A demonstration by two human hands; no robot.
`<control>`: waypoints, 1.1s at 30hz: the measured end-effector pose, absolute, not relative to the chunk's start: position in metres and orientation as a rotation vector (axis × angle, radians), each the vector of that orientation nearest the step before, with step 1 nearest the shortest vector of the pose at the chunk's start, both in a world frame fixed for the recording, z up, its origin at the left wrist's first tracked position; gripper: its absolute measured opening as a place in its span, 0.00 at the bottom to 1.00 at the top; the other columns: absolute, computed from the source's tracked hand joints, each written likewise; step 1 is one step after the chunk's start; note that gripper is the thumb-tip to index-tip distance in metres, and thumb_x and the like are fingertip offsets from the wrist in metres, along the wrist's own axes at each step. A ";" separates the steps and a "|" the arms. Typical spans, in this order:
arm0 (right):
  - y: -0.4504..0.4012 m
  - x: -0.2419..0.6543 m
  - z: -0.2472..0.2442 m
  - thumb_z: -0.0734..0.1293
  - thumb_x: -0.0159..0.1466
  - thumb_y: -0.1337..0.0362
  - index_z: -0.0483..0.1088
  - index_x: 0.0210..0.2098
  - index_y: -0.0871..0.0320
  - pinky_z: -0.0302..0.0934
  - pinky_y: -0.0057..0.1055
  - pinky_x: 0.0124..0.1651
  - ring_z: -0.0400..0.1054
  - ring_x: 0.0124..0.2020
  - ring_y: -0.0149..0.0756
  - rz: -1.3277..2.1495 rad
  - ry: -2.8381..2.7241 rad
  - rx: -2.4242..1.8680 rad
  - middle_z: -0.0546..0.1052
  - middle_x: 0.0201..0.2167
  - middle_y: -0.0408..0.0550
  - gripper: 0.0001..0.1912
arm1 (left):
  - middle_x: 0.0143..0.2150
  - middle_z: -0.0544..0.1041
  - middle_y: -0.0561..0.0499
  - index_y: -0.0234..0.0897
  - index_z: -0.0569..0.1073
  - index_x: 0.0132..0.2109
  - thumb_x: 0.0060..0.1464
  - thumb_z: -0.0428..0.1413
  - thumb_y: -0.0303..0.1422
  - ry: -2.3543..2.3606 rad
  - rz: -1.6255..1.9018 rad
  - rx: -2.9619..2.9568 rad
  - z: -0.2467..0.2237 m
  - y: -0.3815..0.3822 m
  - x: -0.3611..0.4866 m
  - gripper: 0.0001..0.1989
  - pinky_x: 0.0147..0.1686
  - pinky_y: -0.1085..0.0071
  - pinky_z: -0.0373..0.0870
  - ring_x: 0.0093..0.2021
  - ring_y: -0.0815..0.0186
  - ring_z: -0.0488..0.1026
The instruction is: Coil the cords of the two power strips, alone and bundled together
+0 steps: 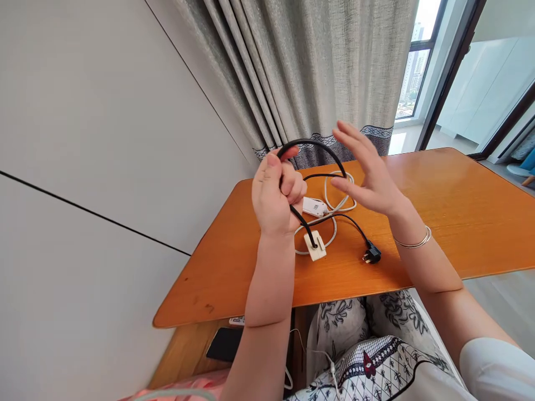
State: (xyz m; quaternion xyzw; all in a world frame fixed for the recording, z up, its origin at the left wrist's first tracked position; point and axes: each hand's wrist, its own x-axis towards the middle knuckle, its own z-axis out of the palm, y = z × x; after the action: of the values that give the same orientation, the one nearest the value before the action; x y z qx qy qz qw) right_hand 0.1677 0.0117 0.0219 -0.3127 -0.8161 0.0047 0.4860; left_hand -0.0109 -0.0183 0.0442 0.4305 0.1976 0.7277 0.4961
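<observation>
Black power cable (321, 146) arches in the air above the orange wooden table (438, 211), raised between both hands. Left hand (276, 195) is closed in a fist around the cable, thumb pressed on top; the cable drops from this fist to a small white adapter block (315, 246) lying on the tabletop. Right hand (368, 175) is spread wide, fingers extended and apart, gripping nothing; the arch of the cable passes just beside its fingers, and contact cannot be confirmed. A silver bangle (413, 240) sits on the right wrist.

From the arch, the cable runs down to the table and ends in a black plug (371, 255), which rests flat near the front edge, to the right of the adapter block. A white cord (340, 203) lies in loose loops on the table under the hands, tangled with the black cable, beside a small white device (315, 206).

Grey curtain (309, 72) hangs behind the table. A dark phone (224, 344) lies on a lower surface beneath the table's left front corner.
</observation>
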 end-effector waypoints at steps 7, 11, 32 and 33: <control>0.015 0.164 0.016 0.60 0.72 0.46 0.75 0.41 0.59 0.63 0.28 0.31 0.66 0.25 0.29 0.749 -2.070 -0.559 0.70 0.22 0.41 0.23 | 0.15 0.51 0.63 0.36 0.76 0.36 0.67 0.55 0.38 0.501 1.535 1.051 0.044 -0.018 -0.010 0.13 0.13 0.79 0.46 0.13 0.77 0.45; 0.029 0.179 0.017 0.65 0.66 0.38 0.72 0.33 0.56 0.49 0.26 0.20 0.51 0.18 0.26 0.891 -1.761 -0.478 0.55 0.18 0.35 0.26 | 0.17 0.59 0.62 0.37 0.75 0.38 0.57 0.65 0.40 0.415 1.365 1.302 0.031 -0.014 -0.011 0.11 0.16 0.79 0.52 0.15 0.78 0.54; 0.048 0.184 0.003 0.59 0.72 0.56 0.70 0.53 0.57 0.65 0.36 0.44 0.71 0.37 0.39 0.307 -1.903 -1.092 0.76 0.35 0.47 0.17 | 0.16 0.49 0.60 0.39 0.66 0.26 0.66 0.56 0.42 0.541 1.654 1.085 0.038 0.015 -0.031 0.20 0.14 0.76 0.43 0.14 0.77 0.44; 0.045 0.179 0.002 0.58 0.72 0.58 0.68 0.57 0.57 0.65 0.37 0.45 0.72 0.38 0.41 0.282 -1.956 -1.114 0.77 0.37 0.48 0.18 | 0.16 0.49 0.60 0.39 0.66 0.26 0.66 0.56 0.42 0.525 1.674 1.105 0.040 0.016 -0.035 0.20 0.14 0.75 0.43 0.14 0.76 0.45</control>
State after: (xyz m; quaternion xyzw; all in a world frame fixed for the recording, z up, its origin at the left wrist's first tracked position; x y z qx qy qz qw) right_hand 0.1792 0.0448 0.0016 -0.4451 -0.7813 0.1126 0.4228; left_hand -0.0345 0.0155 0.0397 0.4587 0.2178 0.6949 0.5091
